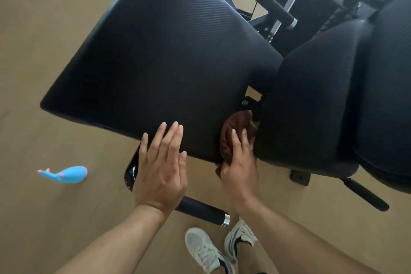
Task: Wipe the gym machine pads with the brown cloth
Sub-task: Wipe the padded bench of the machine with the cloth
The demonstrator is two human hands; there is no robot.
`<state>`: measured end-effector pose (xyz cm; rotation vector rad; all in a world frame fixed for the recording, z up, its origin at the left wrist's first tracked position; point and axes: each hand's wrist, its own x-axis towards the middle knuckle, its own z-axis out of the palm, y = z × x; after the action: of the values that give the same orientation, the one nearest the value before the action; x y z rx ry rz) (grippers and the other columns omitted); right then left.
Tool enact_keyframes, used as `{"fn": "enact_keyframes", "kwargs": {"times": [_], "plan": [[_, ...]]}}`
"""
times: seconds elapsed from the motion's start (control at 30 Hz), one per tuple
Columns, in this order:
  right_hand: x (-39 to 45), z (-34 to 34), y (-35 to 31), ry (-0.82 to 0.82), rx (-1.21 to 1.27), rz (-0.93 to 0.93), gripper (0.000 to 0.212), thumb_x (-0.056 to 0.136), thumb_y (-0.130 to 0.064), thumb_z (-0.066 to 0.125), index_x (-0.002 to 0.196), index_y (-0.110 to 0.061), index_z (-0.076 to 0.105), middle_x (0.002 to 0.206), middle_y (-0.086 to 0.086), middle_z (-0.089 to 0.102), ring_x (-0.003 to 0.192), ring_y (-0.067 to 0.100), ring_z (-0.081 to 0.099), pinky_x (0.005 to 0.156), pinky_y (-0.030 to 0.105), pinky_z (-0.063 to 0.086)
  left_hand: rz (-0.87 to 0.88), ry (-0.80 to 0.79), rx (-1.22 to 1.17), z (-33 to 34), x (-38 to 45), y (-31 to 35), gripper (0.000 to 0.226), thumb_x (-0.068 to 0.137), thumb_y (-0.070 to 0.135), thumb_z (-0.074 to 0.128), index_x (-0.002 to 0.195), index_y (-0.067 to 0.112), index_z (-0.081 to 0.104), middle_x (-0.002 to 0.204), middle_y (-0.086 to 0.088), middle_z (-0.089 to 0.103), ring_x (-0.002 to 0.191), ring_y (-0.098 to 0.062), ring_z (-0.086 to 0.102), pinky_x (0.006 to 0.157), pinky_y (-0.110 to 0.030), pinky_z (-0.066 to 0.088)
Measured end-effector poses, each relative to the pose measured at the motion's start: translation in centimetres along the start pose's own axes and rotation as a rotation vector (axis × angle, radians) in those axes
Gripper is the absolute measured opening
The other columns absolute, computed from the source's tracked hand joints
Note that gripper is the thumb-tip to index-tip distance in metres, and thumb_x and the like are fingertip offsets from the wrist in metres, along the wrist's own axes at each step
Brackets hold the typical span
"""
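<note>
My right hand [239, 162] presses bunched brown cloth [235, 129] against near corner of large pad [155, 51], beside gap to seat pad [311, 107]. Left hand [161, 167] flat, fingers straight, steadying pad edge. Risk: cloth snagging on bracket [250, 104] in gap.

The gap between the bench [155, 55] and the seat pad [311, 107] is narrow and is blocked by a bracket [251, 104] and the cloth [235, 131]. Below the bench's near edge, passage is hindered by a handle [200, 209]. Open floor [44, 29] is left past the bench's left edge, broken only by a blue toy [66, 174].
</note>
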<state>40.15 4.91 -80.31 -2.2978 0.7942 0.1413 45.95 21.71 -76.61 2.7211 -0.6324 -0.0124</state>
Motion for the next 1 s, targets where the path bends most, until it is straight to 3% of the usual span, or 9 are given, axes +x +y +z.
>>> {"fn": "enact_keyframes", "kwargs": {"times": [0.17, 0.27, 0.37, 0.47, 0.53, 0.63, 0.73, 0.83, 1.0], "plan": [[0.3, 0.3, -4.4, 0.022, 0.237, 0.112, 0.070, 0.099, -0.007, 0.051, 0.161, -0.027, 0.024, 0.171, -0.007, 0.010, 0.158, 0.017, -0.004, 0.128, 0.038, 0.005, -0.006, 0.023, 0.005, 0.1, -0.2, -0.1, 0.052, 0.103, 0.023, 0.028, 0.154, 0.013, 0.026, 0.156, -0.007, 0.041, 0.151, -0.024, 0.026, 0.121, -0.056, 0.019], [2.3, -0.3, -8.4, 0.010, 0.351, 0.079, 0.065, 0.101, -0.011, 0.048, 0.160, -0.030, 0.028, 0.170, -0.010, 0.013, 0.158, 0.012, -0.004, 0.129, 0.041, 0.005, -0.007, 0.055, 0.023, 0.2, -0.4, 0.0, 0.071, 0.090, 0.004, 0.037, 0.158, 0.011, 0.016, 0.162, -0.010, 0.030, 0.153, -0.025, 0.019, 0.123, -0.055, 0.018], [6.7, -1.0, -13.1, -0.050, 0.329, -0.103, 0.062, 0.101, -0.012, 0.049, 0.158, -0.030, 0.034, 0.169, -0.010, 0.019, 0.158, 0.012, -0.002, 0.127, 0.043, 0.005, -0.033, 0.092, 0.014, 0.4, -0.6, 0.1, 0.087, 0.081, -0.009, 0.040, 0.159, 0.009, 0.006, 0.166, -0.011, 0.017, 0.155, -0.026, 0.010, 0.126, -0.047, 0.011], [10.0, -1.1, -16.9, -0.194, 0.129, -0.420, 0.064, 0.098, -0.011, 0.052, 0.157, -0.031, 0.037, 0.169, -0.008, 0.021, 0.159, 0.017, -0.002, 0.126, 0.045, 0.006, -0.066, 0.136, 0.007, 0.7, -0.6, 0.3, 0.090, 0.077, -0.013, 0.044, 0.157, 0.005, 0.007, 0.165, -0.014, 0.018, 0.155, -0.027, 0.009, 0.126, -0.042, 0.006], [10.1, -0.6, -17.2, -0.245, -0.034, -0.599, 0.065, 0.097, -0.012, 0.051, 0.157, -0.031, 0.036, 0.170, -0.006, 0.020, 0.159, 0.020, -0.001, 0.126, 0.047, 0.010, -0.083, 0.152, 0.005, 0.8, -0.7, 0.2, 0.086, 0.079, -0.012, 0.041, 0.157, 0.003, 0.007, 0.165, -0.016, 0.018, 0.155, -0.027, 0.008, 0.126, -0.042, 0.007], [7.6, -0.5, -13.4, -0.162, -0.160, -0.730, 0.057, 0.102, -0.026, 0.054, 0.156, -0.031, 0.038, 0.168, -0.004, 0.026, 0.158, 0.022, 0.008, 0.124, 0.043, 0.019, -0.088, 0.142, -0.009, 0.6, -0.7, 0.2, 0.083, 0.082, -0.008, 0.033, 0.157, 0.005, 0.004, 0.166, -0.015, 0.015, 0.155, -0.027, 0.007, 0.126, -0.046, 0.011], [5.8, -0.8, -8.2, -0.050, -0.238, -0.629, 0.066, 0.096, -0.025, 0.060, 0.157, -0.029, 0.037, 0.167, -0.005, 0.028, 0.158, 0.022, 0.014, 0.123, 0.040, 0.024, -0.051, 0.122, -0.014, 0.5, -0.5, -0.1, 0.078, 0.083, -0.005, 0.025, 0.158, 0.006, 0.012, 0.166, -0.014, 0.018, 0.155, -0.028, 0.012, 0.124, -0.050, 0.019], [5.7, -1.3, -7.0, -0.054, -0.211, -0.382, 0.075, 0.093, -0.022, 0.058, 0.161, -0.033, 0.026, 0.170, -0.012, 0.017, 0.158, 0.016, 0.006, 0.125, 0.037, 0.022, -0.061, 0.116, -0.087, 0.3, -0.3, -0.1, 0.073, 0.083, -0.006, 0.037, 0.154, 0.010, 0.029, 0.163, -0.012, 0.027, 0.153, -0.028, 0.018, 0.119, -0.052, 0.028], [8.1, -1.8, -12.1, -0.060, 0.010, -0.189, 0.072, 0.094, -0.015, 0.050, 0.160, -0.035, 0.027, 0.170, -0.014, 0.014, 0.158, 0.013, 0.000, 0.125, 0.037, 0.014, -0.111, 0.167, -0.127, -1.7, 1.2, -1.6, 0.065, 0.088, 0.008, 0.055, 0.150, 0.015, 0.036, 0.163, -0.011, 0.026, 0.153, -0.027, 0.016, 0.125, -0.044, 0.009]]}}
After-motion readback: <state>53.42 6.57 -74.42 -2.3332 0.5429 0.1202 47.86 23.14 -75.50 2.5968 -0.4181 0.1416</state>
